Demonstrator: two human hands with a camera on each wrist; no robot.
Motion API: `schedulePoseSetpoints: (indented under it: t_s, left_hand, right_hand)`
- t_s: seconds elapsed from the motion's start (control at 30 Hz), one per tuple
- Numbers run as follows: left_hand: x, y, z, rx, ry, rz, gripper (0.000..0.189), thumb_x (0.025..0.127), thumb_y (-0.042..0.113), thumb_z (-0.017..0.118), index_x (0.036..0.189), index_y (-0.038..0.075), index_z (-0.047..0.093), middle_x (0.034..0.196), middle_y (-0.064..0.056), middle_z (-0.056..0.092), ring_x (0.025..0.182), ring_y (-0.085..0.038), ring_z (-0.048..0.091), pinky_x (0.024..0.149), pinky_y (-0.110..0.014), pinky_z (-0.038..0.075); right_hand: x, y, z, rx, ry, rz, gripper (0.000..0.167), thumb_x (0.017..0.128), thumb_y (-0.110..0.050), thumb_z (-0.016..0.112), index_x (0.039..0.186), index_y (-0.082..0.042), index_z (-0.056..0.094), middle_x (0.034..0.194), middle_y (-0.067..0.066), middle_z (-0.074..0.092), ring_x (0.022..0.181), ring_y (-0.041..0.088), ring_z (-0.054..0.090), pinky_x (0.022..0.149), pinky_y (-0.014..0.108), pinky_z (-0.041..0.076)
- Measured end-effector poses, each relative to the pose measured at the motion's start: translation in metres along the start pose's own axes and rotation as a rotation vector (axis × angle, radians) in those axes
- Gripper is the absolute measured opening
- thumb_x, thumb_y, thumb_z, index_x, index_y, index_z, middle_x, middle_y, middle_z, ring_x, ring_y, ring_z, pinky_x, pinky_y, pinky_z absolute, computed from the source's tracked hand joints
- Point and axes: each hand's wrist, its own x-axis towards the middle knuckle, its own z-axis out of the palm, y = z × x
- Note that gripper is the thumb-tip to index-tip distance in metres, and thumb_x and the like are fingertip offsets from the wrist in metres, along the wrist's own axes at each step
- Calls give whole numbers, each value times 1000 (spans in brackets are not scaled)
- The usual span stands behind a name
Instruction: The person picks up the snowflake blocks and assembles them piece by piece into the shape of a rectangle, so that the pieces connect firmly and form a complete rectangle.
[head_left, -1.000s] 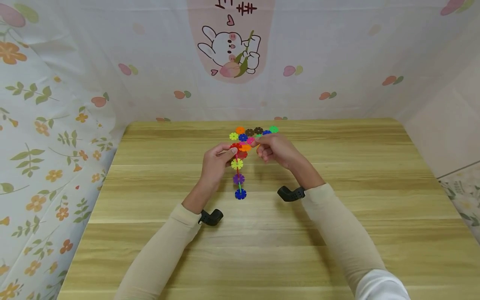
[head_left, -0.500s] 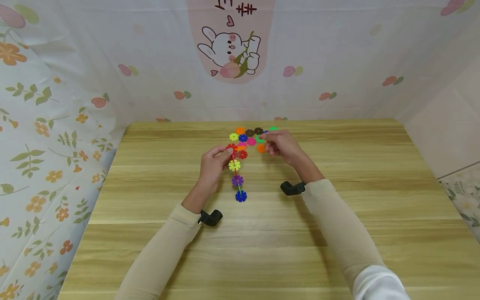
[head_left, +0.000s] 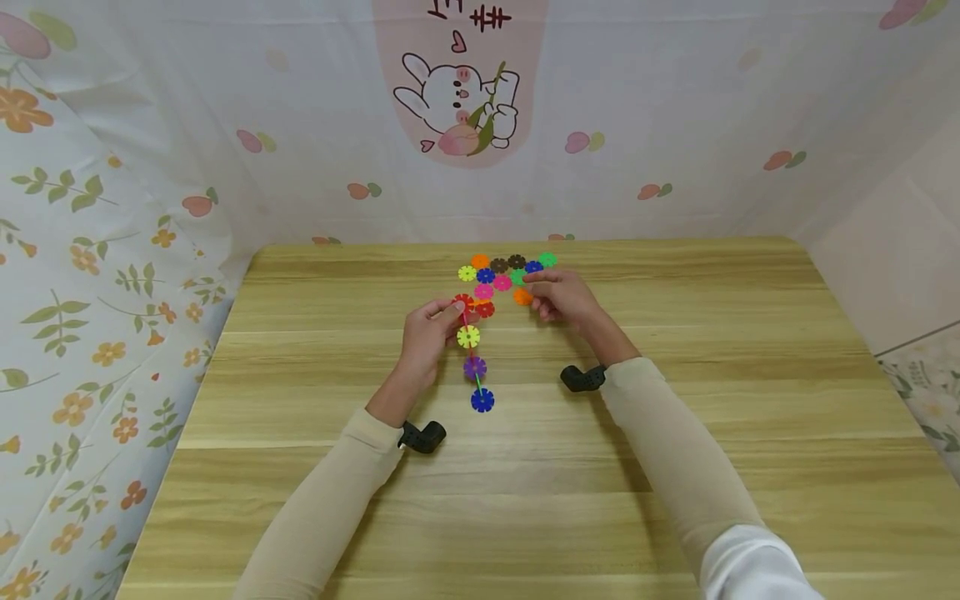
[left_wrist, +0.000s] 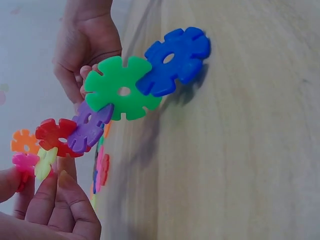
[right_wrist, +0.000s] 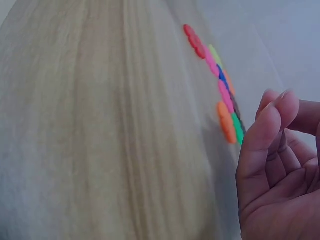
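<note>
My left hand (head_left: 429, 333) pinches the upper end of a chain of slotted plastic snowflake discs. This chain shows a red disc (head_left: 464, 303) at the fingertips, then a yellow disc (head_left: 468, 337), a purple disc (head_left: 475, 367) and a blue disc (head_left: 482, 401) at the near end. The left wrist view also shows a green disc (left_wrist: 122, 90), a pink disc (left_wrist: 25, 162) and an orange disc (left_wrist: 24, 141) in it. My right hand (head_left: 564, 296) hovers beside the loose discs, fingers loosely bent, holding nothing visible. Nearest it lies a loose orange disc (head_left: 522, 297).
Several loose discs lie at the table's far side, among them a brown disc (head_left: 517, 262), a pink disc (head_left: 502, 283) and a loose red disc (head_left: 486, 309). A printed cloth (head_left: 300, 125) hangs behind the wooden table (head_left: 675, 417).
My right hand has drawn away from the chain's orange disc toward the right, over the loose discs. My left hand has tipped the chain slightly, its blue end coming nearer.
</note>
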Motion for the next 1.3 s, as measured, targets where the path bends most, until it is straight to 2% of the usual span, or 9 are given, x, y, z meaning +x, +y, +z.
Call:
schedulePoseSetpoints:
  t_s: [0.1, 0.3, 0.53, 0.7, 0.93, 1.03, 1.17, 1.3]
  left_hand:
    - [1, -2, 0, -3, -11, -11, 19, 97, 24, 61, 102, 6, 65, 96, -13, 74, 80, -16, 71, 68, -30, 47]
    - [2, -6, 1, -2, -23, -28, 19, 98, 23, 60, 102, 5, 65, 105, -20, 71, 78, -12, 70, 62, -25, 45]
    - [4, -7, 2, -1, -27, -31, 19, 98, 23, 60, 100, 5, 65, 103, -20, 71, 77, -12, 71, 61, -23, 47]
    - [5, -7, 2, -2, -26, -42, 19, 98, 22, 60, 101, 4, 65, 103, -20, 71, 85, -18, 72, 62, -22, 51]
    - [5, -8, 3, -16, -26, -56, 16, 98, 20, 60, 100, 5, 63, 99, -18, 73, 80, -14, 72, 59, -21, 51]
    - [4, -8, 2, -15, -29, -57, 16, 98, 20, 60, 99, 5, 64, 99, -18, 73, 82, -16, 73, 59, -21, 51]
    - [3, -7, 2, 5, -39, -46, 18, 98, 22, 60, 100, 5, 64, 102, -18, 72, 84, -17, 72, 60, -21, 52]
    - [3, -7, 2, 32, -45, -34, 21, 99, 25, 59, 103, 5, 65, 103, -18, 72, 82, -15, 72, 61, -22, 50]
  right_hand:
    - [3, 3, 0, -2, 1, 17, 38, 97, -16, 59, 133, -4, 57, 62, 1, 58, 44, 9, 49, 45, 21, 47]
    - [9, 8, 1, -28, 13, 34, 39, 95, -12, 61, 134, -5, 57, 60, 2, 59, 42, 9, 49, 43, 21, 47]
    - [12, 11, 4, -168, 52, 26, 38, 94, -12, 64, 131, -9, 59, 62, 4, 59, 42, 9, 48, 44, 22, 49]
    - [12, 10, 7, -188, 40, 31, 36, 94, -8, 63, 129, -7, 59, 63, 6, 59, 42, 11, 47, 44, 23, 50]
    - [12, 8, 8, -223, 51, 71, 36, 93, -8, 65, 126, -2, 53, 63, 5, 59, 42, 10, 48, 45, 23, 50]
    - [12, 8, 8, -231, 46, 87, 31, 93, -10, 66, 119, 0, 54, 62, 4, 60, 42, 9, 49, 45, 23, 51]
    - [8, 6, 7, -248, 27, 92, 16, 93, -11, 66, 99, 2, 59, 57, 3, 59, 40, 9, 49, 44, 23, 50]
    - [5, 4, 5, -276, 0, 85, 17, 94, -13, 64, 87, 0, 59, 56, 3, 59, 40, 10, 49, 43, 23, 49]
